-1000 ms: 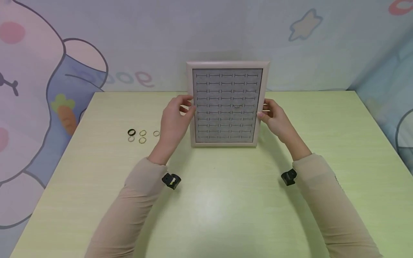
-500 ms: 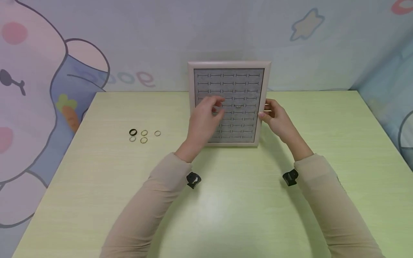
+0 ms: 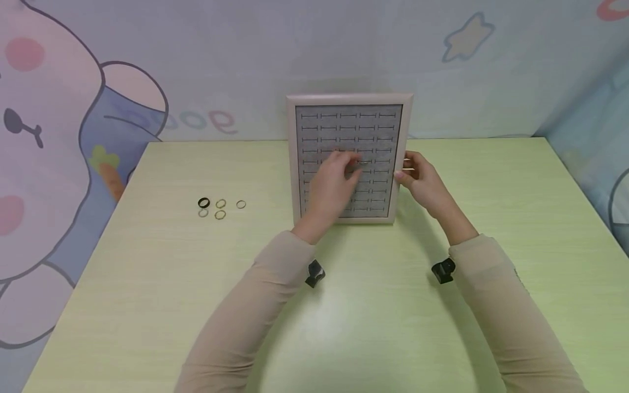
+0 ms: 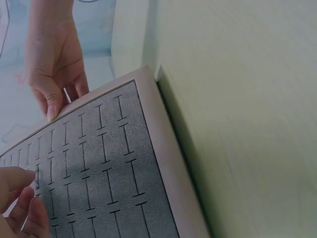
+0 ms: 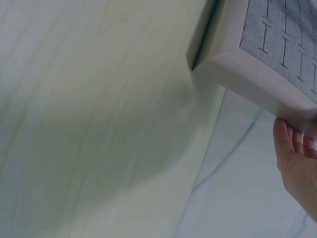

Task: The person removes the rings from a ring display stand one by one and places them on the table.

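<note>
A ring display board (image 3: 378, 188) with a pale frame and grey slotted padding leans upright at the back of the table. One thin ring (image 3: 364, 162) sits in a slot right of centre. My left hand (image 3: 330, 183) reaches across the padding, its index fingertip right at that ring and its thumb just below, a gap between them. In the left wrist view the same fingertips (image 4: 30, 177) come close to the slots. My right hand (image 3: 423, 183) holds the frame's right edge, thumb at the front and fingers behind; the right wrist view shows its fingers (image 5: 285, 141) against the frame's side.
Left of the board, several loose rings lie on the pale wooden table (image 3: 373, 305): a black ring (image 3: 203, 203), a silver ring (image 3: 203, 213), gold rings (image 3: 220, 215) and a thin ring (image 3: 241, 204) apart from them. Behind hangs a cartoon-printed cloth (image 3: 236, 60).
My left hand has moved right from the frame's left edge, across the padding to the ring in the slot. My right hand keeps its hold on the frame.
</note>
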`<state>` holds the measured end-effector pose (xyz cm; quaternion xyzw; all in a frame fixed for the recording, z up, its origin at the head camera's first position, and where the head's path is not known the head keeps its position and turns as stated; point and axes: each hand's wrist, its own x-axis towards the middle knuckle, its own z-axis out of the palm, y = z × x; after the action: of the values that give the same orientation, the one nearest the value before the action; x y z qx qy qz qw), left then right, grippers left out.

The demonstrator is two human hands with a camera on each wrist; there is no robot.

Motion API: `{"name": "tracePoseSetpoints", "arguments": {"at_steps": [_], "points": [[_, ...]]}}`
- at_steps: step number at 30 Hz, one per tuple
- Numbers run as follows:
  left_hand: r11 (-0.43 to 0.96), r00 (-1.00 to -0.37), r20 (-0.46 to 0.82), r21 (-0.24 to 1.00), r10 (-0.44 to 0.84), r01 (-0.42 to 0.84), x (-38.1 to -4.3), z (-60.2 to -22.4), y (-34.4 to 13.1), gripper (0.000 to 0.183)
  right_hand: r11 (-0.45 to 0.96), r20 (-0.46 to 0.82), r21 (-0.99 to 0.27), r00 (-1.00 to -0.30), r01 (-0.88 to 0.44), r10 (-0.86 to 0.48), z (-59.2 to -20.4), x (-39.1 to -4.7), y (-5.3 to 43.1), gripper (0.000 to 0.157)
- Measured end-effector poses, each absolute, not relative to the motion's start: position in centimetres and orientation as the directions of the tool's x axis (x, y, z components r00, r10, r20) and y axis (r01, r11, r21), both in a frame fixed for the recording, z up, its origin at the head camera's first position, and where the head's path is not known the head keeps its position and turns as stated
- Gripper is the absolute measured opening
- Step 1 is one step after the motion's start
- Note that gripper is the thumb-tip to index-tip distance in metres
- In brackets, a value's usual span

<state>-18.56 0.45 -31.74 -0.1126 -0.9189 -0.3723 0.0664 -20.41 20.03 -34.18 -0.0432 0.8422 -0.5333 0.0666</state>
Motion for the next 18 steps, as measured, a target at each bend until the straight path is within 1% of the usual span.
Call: {"name": "tracePoseSetpoints", "arguments": {"at_steps": [9, 18], "points": [[0.746, -0.960, 0.249, 0.614, 0.127, 0.258, -18.8, -32.3, 1.3, 0.023, 0.420, -0.072, -0.908, -0.987, 0.006, -0.142, -34.3, -20.5, 20.0, 0.051], [0.793, -0.962, 0.259, 0.567, 0.083, 0.221, -19.0, -32.3, 2.0, 0.019, 0.415, -0.059, -0.910, -0.988, -0.006, -0.143, -34.3, -20.5, 20.1, 0.050]]}}
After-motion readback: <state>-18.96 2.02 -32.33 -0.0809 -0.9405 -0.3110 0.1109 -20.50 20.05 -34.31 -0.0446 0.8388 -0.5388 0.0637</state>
